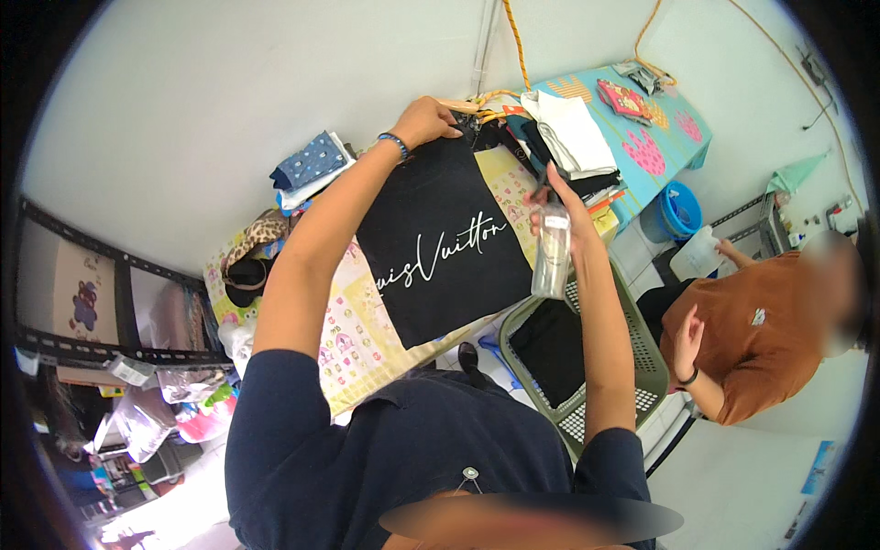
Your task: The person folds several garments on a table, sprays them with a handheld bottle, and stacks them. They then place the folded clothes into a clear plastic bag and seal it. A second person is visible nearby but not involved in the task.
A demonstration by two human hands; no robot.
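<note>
Black cloth (426, 197), white script across it, spread mid-frame on the patterned table cover (362, 362). Left hand (423, 122), upper centre, at its top edge; can't tell if fingers pinch. Right hand (570, 213), right of centre, fingers wrapped round 1 clear bottle (552, 261). Green basket (649, 371) lower right; 1 co-worker (747, 325) far right.

Cloth (431, 220) on table (353, 371); basket (647, 367) right; shelf (57, 346) left.
</note>
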